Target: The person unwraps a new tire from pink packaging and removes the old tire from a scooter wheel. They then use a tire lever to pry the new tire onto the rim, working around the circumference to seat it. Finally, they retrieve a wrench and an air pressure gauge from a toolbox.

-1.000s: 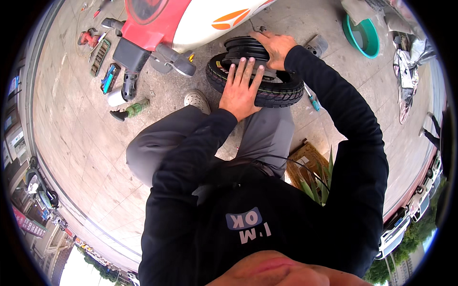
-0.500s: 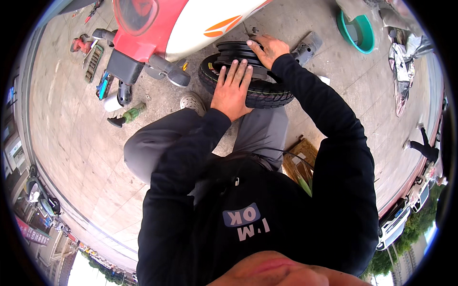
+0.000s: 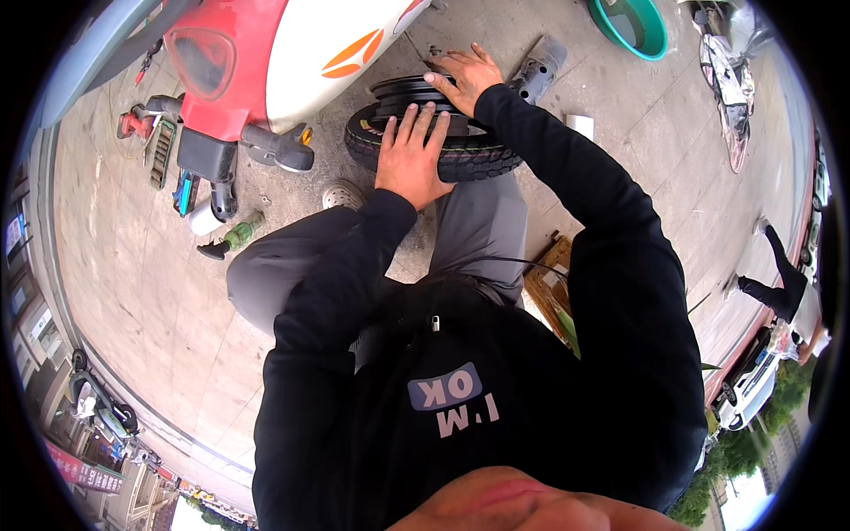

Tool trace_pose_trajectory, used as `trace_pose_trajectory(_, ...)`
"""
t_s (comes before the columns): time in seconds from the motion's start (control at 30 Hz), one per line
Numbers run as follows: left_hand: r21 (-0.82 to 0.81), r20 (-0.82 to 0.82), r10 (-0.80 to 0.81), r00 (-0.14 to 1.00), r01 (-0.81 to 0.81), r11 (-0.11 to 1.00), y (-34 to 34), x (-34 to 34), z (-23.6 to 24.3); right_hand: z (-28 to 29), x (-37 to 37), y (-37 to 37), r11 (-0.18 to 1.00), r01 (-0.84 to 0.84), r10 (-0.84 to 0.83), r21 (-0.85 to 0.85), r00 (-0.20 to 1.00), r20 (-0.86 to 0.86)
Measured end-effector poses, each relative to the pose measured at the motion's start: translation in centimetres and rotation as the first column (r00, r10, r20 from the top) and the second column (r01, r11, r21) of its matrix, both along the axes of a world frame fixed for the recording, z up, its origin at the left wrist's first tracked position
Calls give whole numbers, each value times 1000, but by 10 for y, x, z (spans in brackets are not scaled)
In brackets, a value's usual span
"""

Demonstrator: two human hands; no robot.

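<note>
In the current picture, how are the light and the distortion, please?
Head view: soft daylight, no hard shadow around the tyre; head view: pavement bends strongly along its left edge, corners are black; head view: sky at lower right looks washed out.

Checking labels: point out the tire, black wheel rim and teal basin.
Tire [image 3: 481, 161], head view: on its tread.
Black wheel rim [image 3: 400, 92], head view: on its upper part.
Teal basin [image 3: 655, 37], head view: on its wall.

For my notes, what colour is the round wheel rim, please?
The wheel rim is black, head view best.
</note>
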State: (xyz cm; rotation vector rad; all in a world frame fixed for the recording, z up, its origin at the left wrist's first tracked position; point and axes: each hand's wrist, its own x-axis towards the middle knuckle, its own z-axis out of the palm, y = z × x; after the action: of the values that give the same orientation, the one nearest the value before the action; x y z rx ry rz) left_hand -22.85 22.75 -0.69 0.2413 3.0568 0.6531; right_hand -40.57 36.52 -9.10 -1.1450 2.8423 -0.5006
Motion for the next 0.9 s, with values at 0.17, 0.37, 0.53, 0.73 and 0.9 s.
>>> trace_pose_trajectory(0.17,-32,-6,40,999,-40,999,-2,5,2,18,-29,61,606,486,-428,-630,867,258)
trace_pose_trajectory(0.37,-58,-6,40,999,-40,998,2,2,2,-177,92,195,388,774,-843,500,80,531)
trace_pose_trajectory(0.53,-50,-22,8,1000,-9,999,8,-8,4,-288,240,187,402,523,-853,752,-87,515)
trace_pose_trajectory(0.73,-61,0,28,1000,-28,998,4,-10,4,-217,249,196,477,535,-751,697,-163,639)
trace_pose_trajectory(0.9,-79,23,45,999,-43,996,1,-9,8,-65,240,223,150,915,-557,376,-236,797)
